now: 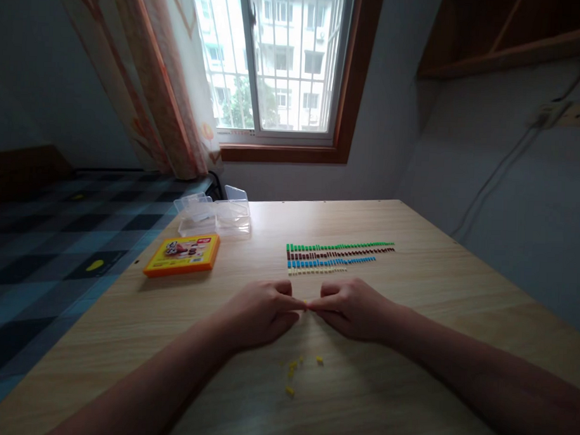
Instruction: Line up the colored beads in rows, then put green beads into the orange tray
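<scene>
My left hand (261, 311) and my right hand (351, 308) meet fingertip to fingertip over the wooden table (408, 374), both pinching a tiny yellow piece (307, 302) between them. Several loose yellow pieces (294, 368) lie on the table just below my hands. Beyond my hands, small pieces are laid out in rows: a green row (339, 246), a dark brown row (339, 252), a blue row (331, 262) and a short pale yellow row (317, 270).
An orange box with a picture lid (183, 254) lies at the left of the table. Behind it stands a clear plastic container (214, 216). A bed with a checked cover (55, 247) borders the table's left edge. A window (286, 65) is ahead.
</scene>
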Demonstrator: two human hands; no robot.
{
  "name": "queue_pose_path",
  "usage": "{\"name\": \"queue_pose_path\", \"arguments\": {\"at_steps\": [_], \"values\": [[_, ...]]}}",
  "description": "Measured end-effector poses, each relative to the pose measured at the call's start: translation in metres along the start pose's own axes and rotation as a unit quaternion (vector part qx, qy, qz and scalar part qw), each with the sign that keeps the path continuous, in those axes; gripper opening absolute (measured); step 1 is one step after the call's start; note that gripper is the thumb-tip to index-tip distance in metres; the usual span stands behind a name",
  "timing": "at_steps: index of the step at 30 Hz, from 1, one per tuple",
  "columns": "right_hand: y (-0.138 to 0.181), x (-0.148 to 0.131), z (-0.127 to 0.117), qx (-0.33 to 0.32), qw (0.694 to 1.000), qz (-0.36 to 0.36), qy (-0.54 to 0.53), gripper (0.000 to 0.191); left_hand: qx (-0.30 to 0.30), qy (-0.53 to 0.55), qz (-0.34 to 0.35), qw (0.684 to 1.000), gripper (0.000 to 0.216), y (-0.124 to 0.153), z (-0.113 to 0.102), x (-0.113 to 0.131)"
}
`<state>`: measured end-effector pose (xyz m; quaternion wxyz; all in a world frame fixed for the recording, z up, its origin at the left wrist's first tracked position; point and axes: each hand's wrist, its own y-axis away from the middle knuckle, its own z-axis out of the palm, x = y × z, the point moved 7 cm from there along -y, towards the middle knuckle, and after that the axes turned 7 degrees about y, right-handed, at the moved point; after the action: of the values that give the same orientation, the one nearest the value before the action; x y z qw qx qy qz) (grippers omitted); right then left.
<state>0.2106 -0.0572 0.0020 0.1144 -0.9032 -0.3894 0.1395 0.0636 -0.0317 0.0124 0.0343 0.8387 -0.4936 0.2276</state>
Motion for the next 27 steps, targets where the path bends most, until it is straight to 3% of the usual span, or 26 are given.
{"name": "queue_pose_path", "arguments": {"at_steps": [11, 27], "values": [[0.000, 0.007, 0.001, 0.007, 1.000, 0.003, 0.024, 0.023, 0.001, -0.118, -0.033, 0.992, 0.033, 0.003, -0.020, -0.022], [0.000, 0.008, 0.000, 0.019, 1.000, 0.001, 0.000, 0.024, 0.009, -0.095, -0.071, 0.993, 0.037, 0.001, -0.016, -0.044]]}}
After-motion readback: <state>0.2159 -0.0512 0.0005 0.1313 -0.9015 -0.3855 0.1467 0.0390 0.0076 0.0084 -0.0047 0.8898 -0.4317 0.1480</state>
